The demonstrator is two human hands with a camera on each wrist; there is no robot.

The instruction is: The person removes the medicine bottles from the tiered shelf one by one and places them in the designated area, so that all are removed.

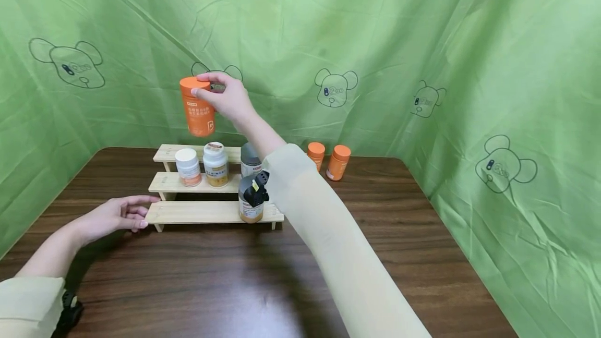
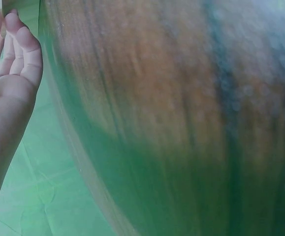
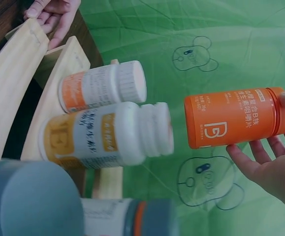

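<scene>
Gripped near its lid by the curled thumb and fingers of the right hand [image 1: 230, 99], an orange cylindrical plastic bottle [image 1: 199, 115] is held aloft, apart from a three-tiered pale wooden rack [image 1: 197, 213] whose left end is pinched by the left hand [image 1: 112, 216]. Should the bottle be lowered off line, a white, orange-labelled plastic bottle [image 1: 189, 169] could be toppled; should the rack be tugged, its load could be shaken.

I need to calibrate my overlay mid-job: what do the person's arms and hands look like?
The left hand and right hand are ungloved. The left sleeve and right sleeve are pale cream, ending on the forearms. The left wrist camera and right wrist camera are black, the latter with a yellowish patch.
</scene>
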